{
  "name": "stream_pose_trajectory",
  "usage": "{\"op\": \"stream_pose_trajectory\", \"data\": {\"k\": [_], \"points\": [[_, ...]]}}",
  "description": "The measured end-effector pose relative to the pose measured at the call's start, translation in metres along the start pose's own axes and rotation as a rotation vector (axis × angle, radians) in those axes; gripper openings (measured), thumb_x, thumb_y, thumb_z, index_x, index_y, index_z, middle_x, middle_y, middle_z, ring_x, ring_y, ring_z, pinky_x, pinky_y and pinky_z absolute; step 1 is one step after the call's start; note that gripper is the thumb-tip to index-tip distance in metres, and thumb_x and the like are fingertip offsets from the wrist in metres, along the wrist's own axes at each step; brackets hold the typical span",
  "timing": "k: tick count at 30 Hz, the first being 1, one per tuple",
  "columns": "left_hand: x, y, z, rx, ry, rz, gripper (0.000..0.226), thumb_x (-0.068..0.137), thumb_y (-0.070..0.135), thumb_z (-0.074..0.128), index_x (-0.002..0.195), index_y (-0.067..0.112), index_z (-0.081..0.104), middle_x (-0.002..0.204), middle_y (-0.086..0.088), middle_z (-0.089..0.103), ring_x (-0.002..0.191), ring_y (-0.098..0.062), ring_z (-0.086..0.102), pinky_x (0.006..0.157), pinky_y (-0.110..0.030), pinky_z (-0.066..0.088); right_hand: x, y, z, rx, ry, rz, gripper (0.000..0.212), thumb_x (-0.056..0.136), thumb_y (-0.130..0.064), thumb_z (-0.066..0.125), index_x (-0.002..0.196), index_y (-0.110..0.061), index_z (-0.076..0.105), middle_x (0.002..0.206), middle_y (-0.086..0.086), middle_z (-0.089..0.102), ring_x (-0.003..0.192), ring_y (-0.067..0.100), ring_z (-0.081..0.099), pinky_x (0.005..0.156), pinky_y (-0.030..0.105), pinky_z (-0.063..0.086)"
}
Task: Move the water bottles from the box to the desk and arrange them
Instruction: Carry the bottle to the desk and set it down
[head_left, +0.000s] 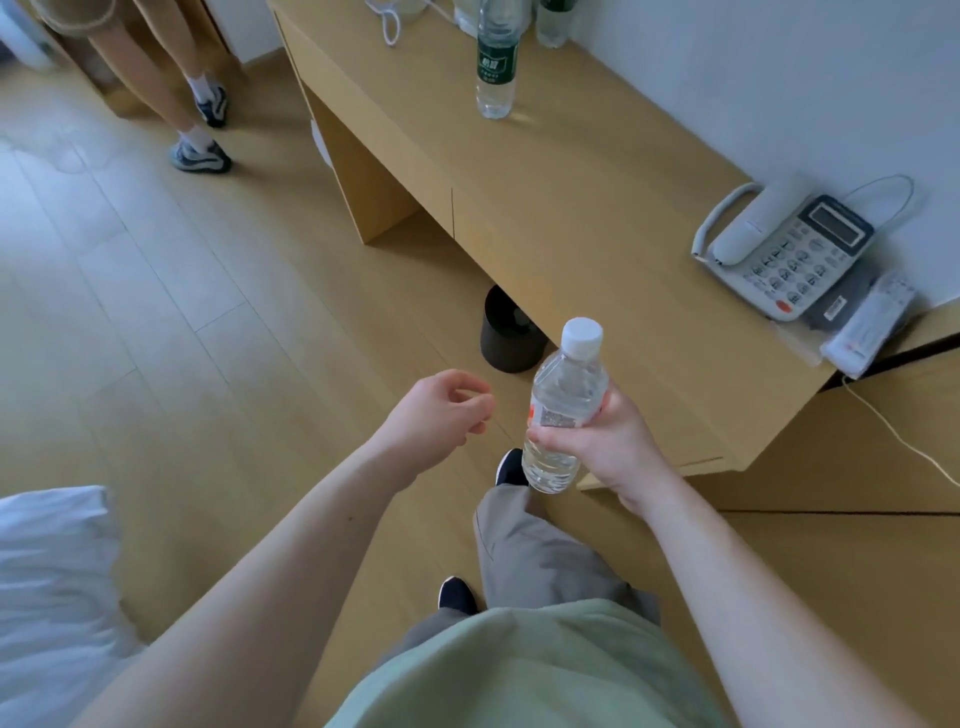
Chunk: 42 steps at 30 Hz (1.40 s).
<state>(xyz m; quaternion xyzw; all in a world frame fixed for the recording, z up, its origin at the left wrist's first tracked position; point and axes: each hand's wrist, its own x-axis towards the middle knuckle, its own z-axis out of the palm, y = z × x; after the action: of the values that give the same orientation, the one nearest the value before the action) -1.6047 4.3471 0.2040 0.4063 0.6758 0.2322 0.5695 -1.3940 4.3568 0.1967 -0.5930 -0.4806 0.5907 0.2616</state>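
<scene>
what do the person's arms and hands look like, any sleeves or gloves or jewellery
Both forearms are bare up to the frame edge: no sleeve reaches them. The left hand and right hand wear no gloves, and no rings, watch or bracelet show. The left forearm has a small dark mark. Below the arms a pale green top and grey-brown trousers show.

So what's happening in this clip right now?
A person standing by a wooden desk grips a clear water bottle with a white cap in the right hand, held above the floor near the desk's edge. The left hand is loosely curled and holds nothing. A green-labelled bottle already stands upright on the desk.
</scene>
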Motion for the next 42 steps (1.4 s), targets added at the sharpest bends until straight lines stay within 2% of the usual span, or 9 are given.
{"op": "stream_pose_trajectory", "data": {"k": [3, 6, 12, 20, 24, 28, 31, 37, 42], "points": [[0.03, 0.02, -0.011, 0.006, 0.015, -0.012, 0.012, 0.094, 0.031, 0.063, 0.105, 0.03, 0.068, 0.095, 0.007, 0.077, 0.085, -0.006, 0.074, 0.084, -0.034, 0.06, 0.038, -0.017, -0.004, 0.013, -0.017, 0.017, 0.051, 0.064, -0.015, 0.088, 0.11, -0.017, 0.066, 0.099, 0.0, 0.076, 0.093, 0.016, 0.072, 0.086, 0.035, 0.056], [0.06, 0.045, -0.024, 0.01, 0.033, -0.01, 0.011, 0.094, 0.031, 0.063, 0.104, 0.031, 0.067, 0.095, 0.007, 0.077, 0.083, -0.005, 0.073, 0.084, -0.033, 0.06, 0.074, -0.038, -0.01, 0.012, -0.032, 0.028, 0.049, 0.07, -0.006, 0.088, 0.112, -0.017, 0.065, 0.1, -0.001, 0.075, 0.089, 0.01, 0.071, 0.081, 0.029, 0.054], [0.114, 0.094, -0.04, 0.017, 0.063, -0.007, 0.012, 0.093, 0.036, 0.064, 0.104, 0.035, 0.067, 0.092, 0.012, 0.077, 0.084, -0.004, 0.073, 0.088, -0.037, 0.061, 0.137, -0.079, -0.022, -0.019, -0.086, 0.002, 0.046, 0.071, -0.004, 0.087, 0.11, -0.017, 0.066, 0.097, -0.002, 0.076, 0.085, 0.006, 0.07, 0.076, 0.021, 0.053], [0.167, 0.136, -0.066, 0.045, 0.054, 0.011, 0.009, 0.092, 0.036, 0.064, 0.101, 0.038, 0.067, 0.092, 0.013, 0.076, 0.082, -0.001, 0.072, 0.087, -0.036, 0.061, 0.205, -0.12, -0.025, 0.002, -0.08, -0.028, 0.048, 0.071, -0.004, 0.087, 0.112, -0.018, 0.065, 0.102, 0.0, 0.075, 0.092, 0.013, 0.072, 0.085, 0.032, 0.057], [0.205, 0.157, -0.085, 0.075, 0.009, 0.027, 0.011, 0.093, 0.038, 0.064, 0.104, 0.036, 0.066, 0.094, 0.011, 0.076, 0.085, -0.005, 0.073, 0.087, -0.035, 0.061, 0.24, -0.137, -0.023, 0.024, -0.037, -0.037, 0.049, 0.07, -0.006, 0.088, 0.112, -0.018, 0.066, 0.102, -0.001, 0.076, 0.094, 0.015, 0.072, 0.087, 0.036, 0.057], [0.248, 0.183, -0.102, 0.121, -0.067, 0.045, 0.016, 0.094, 0.037, 0.064, 0.109, 0.033, 0.067, 0.095, 0.01, 0.076, 0.086, -0.004, 0.072, 0.088, -0.034, 0.06, 0.27, -0.154, -0.02, 0.038, 0.032, -0.03, 0.051, 0.068, -0.01, 0.09, 0.11, -0.027, 0.065, 0.098, -0.008, 0.076, 0.092, 0.01, 0.072, 0.082, 0.03, 0.055], [0.279, 0.202, -0.116, 0.178, -0.126, 0.051, 0.018, 0.094, 0.038, 0.064, 0.11, 0.034, 0.067, 0.094, 0.01, 0.076, 0.089, -0.007, 0.072, 0.087, -0.036, 0.06, 0.296, -0.169, -0.016, 0.059, 0.094, -0.025, 0.053, 0.065, -0.012, 0.09, 0.11, -0.026, 0.065, 0.097, -0.008, 0.076, 0.091, 0.009, 0.072, 0.084, 0.032, 0.055], [0.334, 0.23, -0.138, 0.228, -0.201, 0.063, 0.016, 0.094, 0.035, 0.065, 0.109, 0.032, 0.066, 0.093, 0.011, 0.076, 0.084, -0.001, 0.072, 0.089, -0.039, 0.059, 0.348, -0.19, -0.011, 0.078, 0.198, -0.033, 0.05, 0.067, -0.01, 0.091, 0.106, -0.025, 0.064, 0.092, -0.01, 0.076, 0.085, 0.005, 0.071, 0.076, 0.023, 0.051], [0.372, 0.251, -0.149, 0.239, -0.227, 0.066, 0.013, 0.093, 0.033, 0.065, 0.105, 0.033, 0.067, 0.094, 0.006, 0.077, 0.092, -0.013, 0.073, 0.092, -0.043, 0.059, 0.381, -0.198, -0.009, 0.076, 0.272, -0.053, 0.045, 0.068, -0.013, 0.09, 0.104, -0.025, 0.065, 0.091, -0.01, 0.076, 0.085, 0.006, 0.071, 0.072, 0.016, 0.052]]}}
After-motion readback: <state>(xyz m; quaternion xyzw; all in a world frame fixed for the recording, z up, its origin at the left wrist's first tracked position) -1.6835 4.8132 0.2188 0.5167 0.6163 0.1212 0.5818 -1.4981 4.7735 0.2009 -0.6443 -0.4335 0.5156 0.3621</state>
